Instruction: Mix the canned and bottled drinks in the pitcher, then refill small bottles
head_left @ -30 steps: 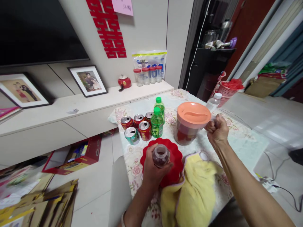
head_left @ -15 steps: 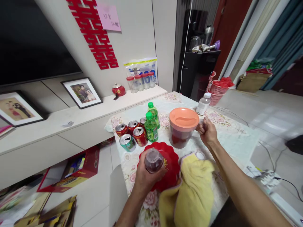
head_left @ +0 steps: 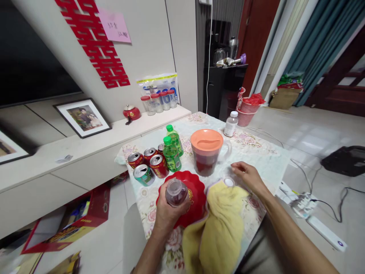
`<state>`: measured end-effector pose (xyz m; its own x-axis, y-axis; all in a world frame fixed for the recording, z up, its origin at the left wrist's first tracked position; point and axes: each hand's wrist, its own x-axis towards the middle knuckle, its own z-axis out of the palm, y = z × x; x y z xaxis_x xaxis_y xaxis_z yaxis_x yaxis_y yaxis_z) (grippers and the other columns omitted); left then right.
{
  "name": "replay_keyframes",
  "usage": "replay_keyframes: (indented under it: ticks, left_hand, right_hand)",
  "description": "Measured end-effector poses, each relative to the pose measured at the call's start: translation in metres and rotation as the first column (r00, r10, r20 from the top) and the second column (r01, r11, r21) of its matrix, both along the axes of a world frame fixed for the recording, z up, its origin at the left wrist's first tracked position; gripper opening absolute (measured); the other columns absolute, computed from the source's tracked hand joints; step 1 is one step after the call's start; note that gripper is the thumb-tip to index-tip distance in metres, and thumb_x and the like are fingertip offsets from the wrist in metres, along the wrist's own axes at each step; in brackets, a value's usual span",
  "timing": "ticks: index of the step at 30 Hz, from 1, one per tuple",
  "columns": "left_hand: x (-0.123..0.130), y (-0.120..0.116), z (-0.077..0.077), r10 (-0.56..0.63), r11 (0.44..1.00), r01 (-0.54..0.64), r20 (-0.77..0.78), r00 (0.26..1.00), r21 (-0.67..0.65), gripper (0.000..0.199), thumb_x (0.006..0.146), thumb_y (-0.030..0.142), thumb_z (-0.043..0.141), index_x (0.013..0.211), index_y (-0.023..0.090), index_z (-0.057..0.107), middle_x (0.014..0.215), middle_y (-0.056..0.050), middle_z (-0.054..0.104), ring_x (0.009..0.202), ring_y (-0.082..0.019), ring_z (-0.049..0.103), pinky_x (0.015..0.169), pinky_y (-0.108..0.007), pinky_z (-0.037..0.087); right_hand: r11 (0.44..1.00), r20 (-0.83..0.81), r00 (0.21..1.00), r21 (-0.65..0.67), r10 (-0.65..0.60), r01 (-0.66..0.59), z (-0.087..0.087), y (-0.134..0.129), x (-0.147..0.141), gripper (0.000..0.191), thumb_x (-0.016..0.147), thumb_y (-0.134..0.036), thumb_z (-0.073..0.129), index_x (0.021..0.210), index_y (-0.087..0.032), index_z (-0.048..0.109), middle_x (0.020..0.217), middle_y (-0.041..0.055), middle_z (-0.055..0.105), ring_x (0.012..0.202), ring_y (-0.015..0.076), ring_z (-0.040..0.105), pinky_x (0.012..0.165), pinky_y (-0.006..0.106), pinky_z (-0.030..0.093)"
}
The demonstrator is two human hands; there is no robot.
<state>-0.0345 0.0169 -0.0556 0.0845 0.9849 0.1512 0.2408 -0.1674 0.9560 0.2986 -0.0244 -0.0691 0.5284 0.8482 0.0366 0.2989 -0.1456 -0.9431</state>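
My left hand (head_left: 169,208) is wrapped round a small clear bottle (head_left: 176,193) of dark liquid, over the scalloped red plate (head_left: 196,190). Behind the plate stands a clear pitcher (head_left: 205,163) with an orange lid (head_left: 207,140) and dark reddish liquid inside; its handle (head_left: 227,151) points right. My right hand (head_left: 247,174) is off the handle, fingers loosely stretched out and holding nothing. Just left of it lies a round white cap-like piece (head_left: 229,182), at the top edge of a crumpled yellow cloth (head_left: 222,228).
Several opened cans (head_left: 159,166) and two green bottles (head_left: 172,156) stand on the left of the table. A white-capped clear bottle (head_left: 230,125) is at the back right. Beyond the table are a low cabinet (head_left: 99,146), pink baskets (head_left: 246,112) and a floor power strip (head_left: 326,232).
My right hand has let go of the pitcher's handle and come down toward the white cap-like piece. My left hand still holds the bottle over the plate. The view has turned rightward.
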Motion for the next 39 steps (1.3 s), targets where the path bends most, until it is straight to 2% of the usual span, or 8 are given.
replay_keyframes:
  ticks: [9, 13, 16, 20, 23, 27, 33, 39]
  left_hand:
    - [0.006, -0.005, 0.006, 0.023, 1.000, -0.022, 0.049, 0.999, -0.012, 0.072, 0.053, 0.040, 0.087, 0.116, 0.020, 0.059, 0.107, -0.007, 0.075, 0.098, -0.028, 0.074, 0.092, -0.043, 0.060]
    - [0.007, -0.007, 0.010, -0.013, 0.999, 0.016, 0.081, 0.997, -0.031, 0.068, 0.055, 0.034, 0.084, 0.116, 0.020, 0.058, 0.104, -0.006, 0.075, 0.095, -0.027, 0.074, 0.089, -0.042, 0.060]
    - [0.006, -0.008, 0.010, -0.026, 0.999, 0.031, 0.105, 0.994, -0.044, 0.069, 0.056, 0.034, 0.084, 0.118, 0.019, 0.057, 0.106, -0.006, 0.075, 0.096, -0.026, 0.074, 0.090, -0.041, 0.060]
    - [0.005, -0.007, 0.003, -0.027, 0.997, 0.035, 0.112, 0.993, -0.065, 0.071, 0.055, 0.031, 0.084, 0.119, 0.020, 0.057, 0.107, -0.005, 0.075, 0.097, -0.026, 0.074, 0.091, -0.041, 0.059]
    - [0.005, -0.006, -0.002, -0.033, 0.997, 0.040, 0.118, 0.992, -0.062, 0.073, 0.055, 0.030, 0.085, 0.121, 0.020, 0.057, 0.107, -0.005, 0.075, 0.097, -0.026, 0.073, 0.093, -0.042, 0.059]
    - [0.004, -0.005, -0.006, -0.034, 0.999, 0.039, 0.123, 0.992, -0.037, 0.074, 0.056, 0.031, 0.086, 0.124, 0.020, 0.058, 0.112, -0.006, 0.074, 0.100, -0.026, 0.073, 0.094, -0.042, 0.059]
    - [0.004, -0.002, -0.016, -0.031, 0.999, 0.029, 0.090, 0.995, 0.024, 0.076, 0.057, 0.030, 0.087, 0.126, 0.021, 0.057, 0.113, -0.007, 0.074, 0.102, -0.027, 0.073, 0.094, -0.041, 0.060]
    - [0.005, -0.003, -0.016, -0.043, 0.999, 0.042, 0.123, 0.992, 0.008, 0.071, 0.057, 0.029, 0.083, 0.123, 0.021, 0.058, 0.111, -0.008, 0.075, 0.098, -0.026, 0.073, 0.088, -0.037, 0.061]
  right_hand:
    - [0.973, 0.337, 0.916, -0.152, 0.216, -0.173, -0.025, -0.024, -0.016, 0.044, 0.067, -0.038, 0.074, 0.107, -0.021, 0.077, 0.099, 0.0092, 0.073, 0.096, 0.0301, 0.065, 0.089, 0.045, 0.051]
    - [0.971, 0.435, 0.870, -0.159, 0.233, -0.180, -0.031, -0.021, -0.017, 0.030, 0.073, -0.039, 0.068, 0.096, -0.022, 0.077, 0.087, 0.0081, 0.070, 0.091, 0.0309, 0.064, 0.085, 0.045, 0.050]
    - [0.984, 0.488, 0.855, -0.117, 0.176, -0.135, -0.028, -0.025, -0.019, 0.031, 0.078, -0.042, 0.066, 0.099, -0.021, 0.074, 0.095, 0.0111, 0.071, 0.092, 0.0317, 0.065, 0.087, 0.047, 0.051]
    - [0.995, 0.499, 0.863, 0.013, 0.082, -0.103, -0.011, -0.035, -0.037, 0.041, 0.089, -0.050, 0.058, 0.117, -0.021, 0.068, 0.115, 0.0151, 0.069, 0.095, 0.0300, 0.068, 0.085, 0.046, 0.055]
    - [0.961, 0.452, 0.875, 0.121, 0.170, -0.249, 0.013, -0.035, -0.067, 0.033, 0.094, -0.045, 0.061, 0.120, -0.025, 0.067, 0.118, 0.0112, 0.070, 0.097, 0.0266, 0.070, 0.079, 0.039, 0.059]
    - [0.861, 0.508, 0.804, 0.208, 0.311, -0.464, 0.047, -0.023, -0.111, 0.030, 0.095, -0.030, 0.065, 0.124, -0.025, 0.066, 0.117, 0.0096, 0.071, 0.101, 0.0258, 0.070, 0.080, 0.038, 0.059]
    - [0.753, 0.570, 0.685, 0.165, 0.454, -0.636, 0.086, -0.001, -0.146, 0.031, 0.095, -0.019, 0.062, 0.126, -0.024, 0.062, 0.110, 0.0098, 0.069, 0.100, 0.0256, 0.069, 0.084, 0.040, 0.059]
    - [0.709, 0.607, 0.614, 0.113, 0.505, -0.696, 0.101, 0.011, -0.154, 0.029, 0.095, -0.015, 0.059, 0.124, -0.022, 0.060, 0.111, 0.0107, 0.066, 0.103, 0.0265, 0.066, 0.086, 0.042, 0.057]
